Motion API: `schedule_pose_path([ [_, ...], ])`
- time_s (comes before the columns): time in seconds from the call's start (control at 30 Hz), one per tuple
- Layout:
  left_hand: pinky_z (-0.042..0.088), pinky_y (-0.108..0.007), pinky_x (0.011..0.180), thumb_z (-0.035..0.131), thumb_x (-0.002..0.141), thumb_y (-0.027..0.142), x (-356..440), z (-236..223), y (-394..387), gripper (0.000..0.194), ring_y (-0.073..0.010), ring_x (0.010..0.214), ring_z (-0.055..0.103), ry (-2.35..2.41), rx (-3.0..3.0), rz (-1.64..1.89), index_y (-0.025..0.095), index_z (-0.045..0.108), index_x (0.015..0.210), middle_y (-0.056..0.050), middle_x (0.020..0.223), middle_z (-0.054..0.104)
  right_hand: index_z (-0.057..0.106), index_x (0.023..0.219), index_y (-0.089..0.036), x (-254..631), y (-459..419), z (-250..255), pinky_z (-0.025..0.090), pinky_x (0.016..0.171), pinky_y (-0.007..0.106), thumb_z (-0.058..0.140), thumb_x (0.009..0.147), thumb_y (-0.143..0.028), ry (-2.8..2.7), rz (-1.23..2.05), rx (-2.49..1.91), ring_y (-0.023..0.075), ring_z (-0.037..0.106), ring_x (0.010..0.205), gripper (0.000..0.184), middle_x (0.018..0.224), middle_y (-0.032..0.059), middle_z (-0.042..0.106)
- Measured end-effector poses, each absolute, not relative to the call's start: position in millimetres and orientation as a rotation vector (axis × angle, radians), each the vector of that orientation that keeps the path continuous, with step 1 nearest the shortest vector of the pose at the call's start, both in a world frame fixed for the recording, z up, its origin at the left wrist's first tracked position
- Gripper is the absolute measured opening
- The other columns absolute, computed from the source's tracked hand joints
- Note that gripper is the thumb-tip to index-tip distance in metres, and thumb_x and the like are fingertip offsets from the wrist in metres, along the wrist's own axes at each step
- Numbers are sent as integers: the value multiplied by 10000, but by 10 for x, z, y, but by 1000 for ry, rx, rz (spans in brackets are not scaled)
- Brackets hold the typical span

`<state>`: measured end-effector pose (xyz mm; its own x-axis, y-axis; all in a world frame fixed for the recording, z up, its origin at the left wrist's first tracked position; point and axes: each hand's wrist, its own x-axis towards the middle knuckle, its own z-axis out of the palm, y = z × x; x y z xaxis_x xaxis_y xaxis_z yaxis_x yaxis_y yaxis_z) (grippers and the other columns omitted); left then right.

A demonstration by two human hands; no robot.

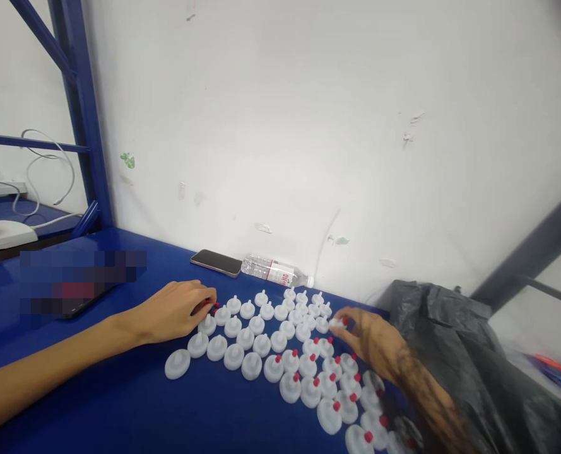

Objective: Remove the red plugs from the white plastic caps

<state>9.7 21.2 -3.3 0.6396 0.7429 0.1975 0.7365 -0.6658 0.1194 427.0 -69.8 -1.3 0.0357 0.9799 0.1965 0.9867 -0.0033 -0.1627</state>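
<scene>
My left hand (178,310) is curled at the left edge of a spread of white round plastic pieces with short spouts. Small red caps (214,306) show at its closed fingertips; the palm side is hidden. On the right, my right hand (372,337) pinches a white spouted piece (337,323) with a red tip between thumb and fingers. Plain white pieces (233,357) stand in rows at the left and middle, spouts up. Nearer and to the right, several white pieces (310,392) wear red caps on their spouts.
A phone (216,262) and a clear bottle (275,271) lie along the wall. A black plastic bag (450,340) is beside my right arm. At the left are a dark flat object (88,299), partly blurred out, and a blue metal post (88,120).
</scene>
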Motion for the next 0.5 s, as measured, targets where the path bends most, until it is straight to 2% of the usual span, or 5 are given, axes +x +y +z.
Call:
schedule_pose_path([
  [0.13,382,-326,674,395,1019,295,102,-45,233,263,-221,781,608,1262,2839,469,247,622,896,-25,833,659,606,1165,-283,4188,-690,68,528,678,347,478,984,-522,-1919,-138,-1924,235,727,738,326,801,8,747],
  [0.3,395,-320,689,429,1011,269,140,-20,160,219,-205,776,599,1210,2863,739,231,631,935,-22,834,652,555,1299,-284,3668,-818,137,562,813,379,405,1044,-397,-2072,-381,-1632,224,708,954,317,1186,52,691],
  [0.33,398,-321,691,425,1015,269,154,-8,118,219,-203,775,595,1186,2868,801,226,626,937,-23,829,646,541,1329,-281,3539,-862,156,563,826,386,398,1051,-381,-2120,-405,-1589,228,699,979,328,1210,55,681],
  [0.4,399,-319,680,428,1016,268,186,18,6,205,-195,766,586,1106,2877,889,222,610,934,-19,815,632,489,1406,-262,3297,-948,192,556,857,406,442,1045,-369,-2167,-482,-1469,240,689,996,380,1177,64,696],
  [0.5,385,-316,635,499,982,277,248,40,-194,101,-176,722,577,916,2916,961,231,588,988,11,776,613,555,1334,-244,3007,-1044,206,539,882,399,519,1023,-344,-2200,-565,-1246,228,687,973,329,1114,53,722],
])
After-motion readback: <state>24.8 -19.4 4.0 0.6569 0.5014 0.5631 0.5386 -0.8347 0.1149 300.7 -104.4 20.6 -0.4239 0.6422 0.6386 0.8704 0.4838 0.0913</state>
